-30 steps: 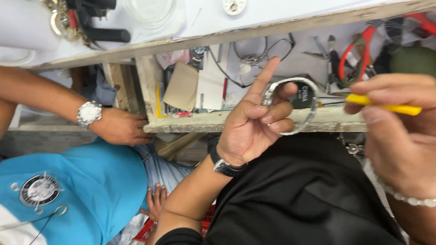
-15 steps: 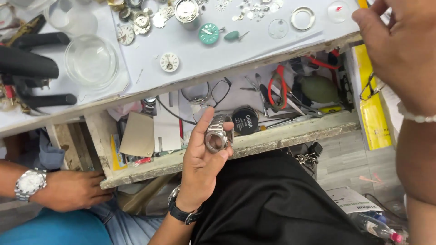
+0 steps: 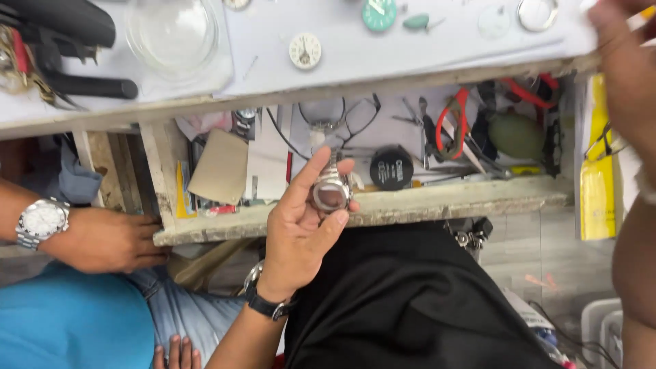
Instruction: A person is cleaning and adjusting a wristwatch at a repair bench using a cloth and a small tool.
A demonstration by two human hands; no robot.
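Note:
My left hand [image 3: 297, 232] is raised palm-up over my lap and pinches a silver wristwatch [image 3: 330, 193] between thumb and fingers. The watch sits just in front of the open wooden drawer's front edge [image 3: 437, 205]. A dark watch [image 3: 263, 301] is strapped on that wrist. My right hand [image 3: 625, 61] is at the top right, over the tabletop's corner and partly out of frame. A sliver of a yellow tool [image 3: 646, 11] shows at its fingers.
The drawer holds red-handled pliers [image 3: 456, 119], a black round tin [image 3: 391, 168], cables and papers. On the white tabletop lie a glass dish [image 3: 172, 31], a white dial [image 3: 305, 50] and a green dial [image 3: 378, 12]. Another person's hand [image 3: 109, 239] with a silver watch rests left.
My right hand has moved from beside the watch up to the tabletop's right corner. My left hand's spread fingers have closed round the watch. The view has tilted up toward the tabletop.

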